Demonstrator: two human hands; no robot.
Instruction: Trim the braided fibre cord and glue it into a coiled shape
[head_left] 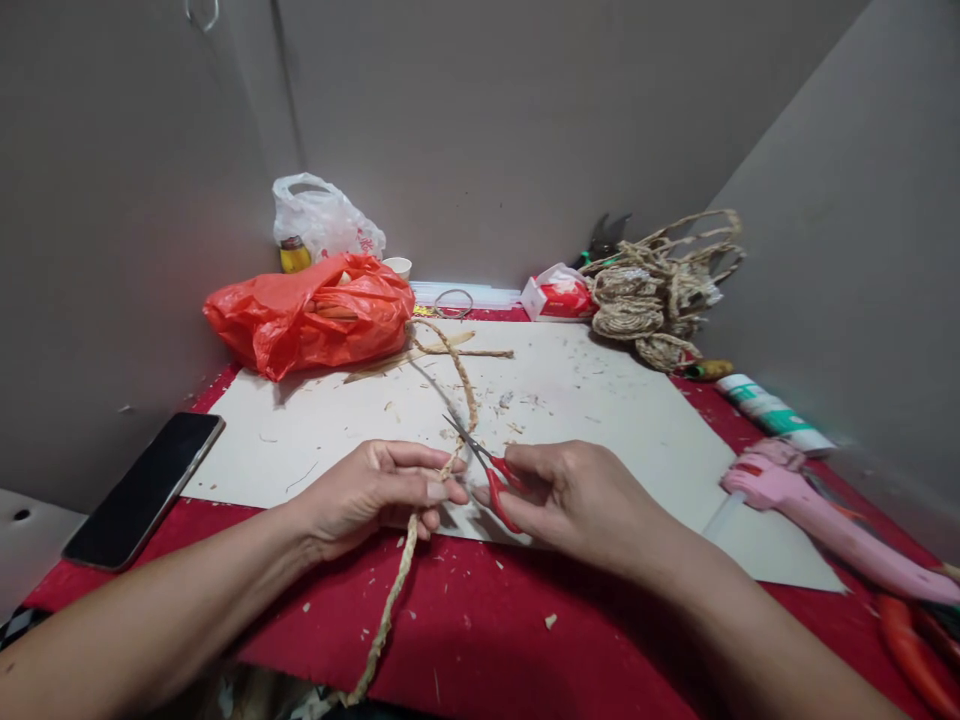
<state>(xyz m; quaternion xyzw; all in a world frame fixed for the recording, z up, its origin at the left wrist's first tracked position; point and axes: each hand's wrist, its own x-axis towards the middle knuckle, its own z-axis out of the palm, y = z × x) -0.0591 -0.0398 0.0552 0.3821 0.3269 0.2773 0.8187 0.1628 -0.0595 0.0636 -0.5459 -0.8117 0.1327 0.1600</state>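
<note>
My left hand (397, 485) pinches a braided straw cord (401, 580) between thumb and fingers. One stretch of the cord hangs down over the table's front edge; the other curves up and back toward the orange plastic bag. My right hand (562, 490) has its thumb and fingers in the red handles of a pair of scissors (501, 490). The parted scissor blades lie at the cord, just beyond my left fingertips; whether they touch it I cannot tell. Small straw scraps are scattered on the white board (600, 420) under and behind the hands.
The orange plastic bag (315, 310) stands back left, a phone (146, 490) at the left. Back right are coiled braided cords (637, 300) and a red tissue pack (561, 295). A pink glue gun (810, 505) lies at the right on the red cloth (600, 630). Grey walls enclose the table.
</note>
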